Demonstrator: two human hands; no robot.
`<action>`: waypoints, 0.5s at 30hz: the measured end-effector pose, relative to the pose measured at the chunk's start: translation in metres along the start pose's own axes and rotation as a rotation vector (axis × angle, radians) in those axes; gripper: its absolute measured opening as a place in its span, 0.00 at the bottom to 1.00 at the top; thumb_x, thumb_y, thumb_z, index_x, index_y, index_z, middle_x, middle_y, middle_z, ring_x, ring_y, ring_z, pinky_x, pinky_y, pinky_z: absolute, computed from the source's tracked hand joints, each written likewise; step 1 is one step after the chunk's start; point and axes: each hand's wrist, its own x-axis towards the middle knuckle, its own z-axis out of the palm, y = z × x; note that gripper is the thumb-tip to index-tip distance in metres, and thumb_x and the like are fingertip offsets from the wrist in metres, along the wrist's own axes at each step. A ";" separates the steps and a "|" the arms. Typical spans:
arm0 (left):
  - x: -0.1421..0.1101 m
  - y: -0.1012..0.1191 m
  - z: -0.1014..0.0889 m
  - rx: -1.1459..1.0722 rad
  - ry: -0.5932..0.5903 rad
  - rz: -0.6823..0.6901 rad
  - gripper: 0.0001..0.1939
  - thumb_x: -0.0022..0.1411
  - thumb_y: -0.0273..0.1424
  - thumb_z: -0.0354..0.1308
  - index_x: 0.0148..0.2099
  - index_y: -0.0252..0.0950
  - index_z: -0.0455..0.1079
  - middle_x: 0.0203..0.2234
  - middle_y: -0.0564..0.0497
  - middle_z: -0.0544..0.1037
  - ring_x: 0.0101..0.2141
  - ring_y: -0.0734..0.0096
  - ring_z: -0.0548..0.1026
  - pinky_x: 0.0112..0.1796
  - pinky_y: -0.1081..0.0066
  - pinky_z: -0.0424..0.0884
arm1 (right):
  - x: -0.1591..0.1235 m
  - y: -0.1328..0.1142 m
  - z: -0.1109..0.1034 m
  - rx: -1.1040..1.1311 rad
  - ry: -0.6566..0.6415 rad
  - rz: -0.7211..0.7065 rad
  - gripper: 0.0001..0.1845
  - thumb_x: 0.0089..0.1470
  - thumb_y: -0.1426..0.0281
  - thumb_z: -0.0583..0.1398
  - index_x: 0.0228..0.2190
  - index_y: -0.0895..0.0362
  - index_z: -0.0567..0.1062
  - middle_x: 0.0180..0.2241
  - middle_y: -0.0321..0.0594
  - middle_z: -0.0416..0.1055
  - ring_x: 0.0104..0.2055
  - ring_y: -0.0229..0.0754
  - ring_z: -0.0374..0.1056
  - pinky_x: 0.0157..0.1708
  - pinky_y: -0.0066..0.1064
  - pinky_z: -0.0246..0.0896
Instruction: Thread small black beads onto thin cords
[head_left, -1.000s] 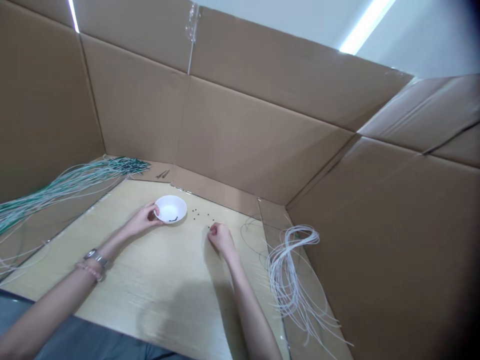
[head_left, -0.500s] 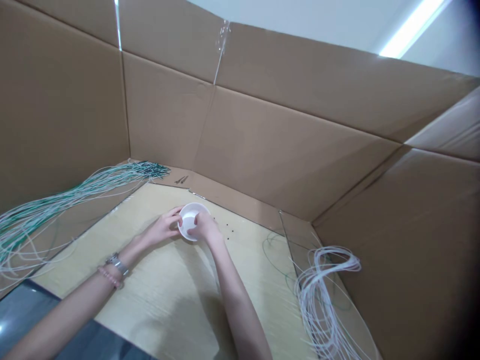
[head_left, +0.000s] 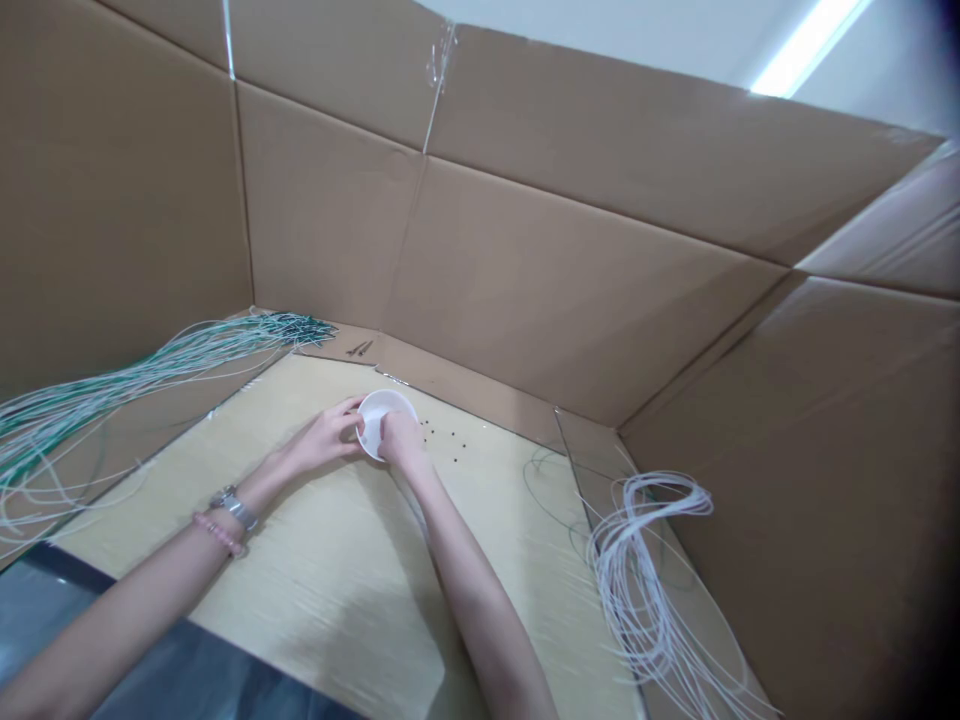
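My left arm (head_left: 142, 605) reaches forward and inward from the lower left over a pale tabletop (head_left: 315, 560), its wrist ringed by a silver watch (head_left: 238, 508) and a pink beaded bracelet (head_left: 219, 534). At its end my left hand (head_left: 330, 432) steadies a white bowl (head_left: 390, 400), thumb and fingers clamped on the left side of its rim. The bowl sits near the tabletop's far edge, its mouth facing up. My right forearm (head_left: 480, 600) rises from the bottom of the view and angles left, bringing my right hand (head_left: 405, 440) over the bowl's right side, knuckles up and fingers bent down into it. Those fingertips are hidden, and I cannot tell whether they are pressed together or apart. Just right of the bowl, small dark beads (head_left: 453, 434) lie scattered on the pale surface. Green and white strands (head_left: 187, 360) stretch along the left side, and a looped bundle of white strands (head_left: 637, 590) lies at the right. Behind them stand brown cardboard walls (head_left: 585, 260), with small dark tools (head_left: 360, 349) at the base.
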 end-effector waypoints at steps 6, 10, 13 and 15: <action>0.001 -0.005 0.000 -0.003 0.019 -0.015 0.08 0.56 0.36 0.58 0.33 0.36 0.67 0.53 0.45 0.67 0.52 0.58 0.68 0.52 0.61 0.66 | 0.001 0.004 0.001 0.014 0.025 -0.028 0.17 0.58 0.64 0.57 0.47 0.59 0.68 0.47 0.44 0.68 0.45 0.42 0.68 0.43 0.40 0.67; 0.002 -0.006 0.000 0.003 0.019 -0.026 0.09 0.56 0.37 0.58 0.32 0.36 0.67 0.52 0.44 0.67 0.53 0.57 0.68 0.52 0.61 0.65 | 0.000 0.007 0.004 0.029 0.052 -0.030 0.17 0.58 0.64 0.57 0.47 0.59 0.68 0.46 0.43 0.68 0.44 0.42 0.68 0.43 0.40 0.67; 0.002 -0.005 0.000 0.003 0.013 -0.024 0.09 0.56 0.37 0.58 0.32 0.36 0.67 0.52 0.44 0.67 0.52 0.58 0.68 0.52 0.61 0.65 | 0.001 0.007 0.007 0.036 0.089 -0.031 0.16 0.58 0.64 0.57 0.47 0.59 0.68 0.46 0.43 0.68 0.44 0.42 0.68 0.43 0.39 0.67; 0.002 -0.004 0.000 0.003 0.008 -0.022 0.09 0.56 0.37 0.58 0.32 0.36 0.67 0.52 0.44 0.67 0.52 0.58 0.68 0.52 0.61 0.65 | 0.003 0.007 0.010 0.043 0.127 -0.052 0.16 0.58 0.64 0.57 0.46 0.58 0.69 0.47 0.44 0.68 0.44 0.42 0.68 0.43 0.39 0.67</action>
